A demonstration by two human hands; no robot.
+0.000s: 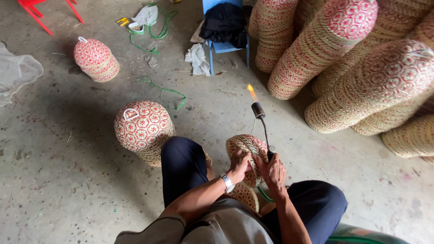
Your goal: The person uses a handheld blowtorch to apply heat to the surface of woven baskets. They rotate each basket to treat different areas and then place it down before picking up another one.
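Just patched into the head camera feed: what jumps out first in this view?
The lit gas torch at centre, its orange flame pointing up and away, gripped by the right hand. Beside it, the left hand holds a woven basket on the lap. Along the right edge lie long stacks of red-and-straw patterned baskets, with two smaller stacks on the concrete floor at left.
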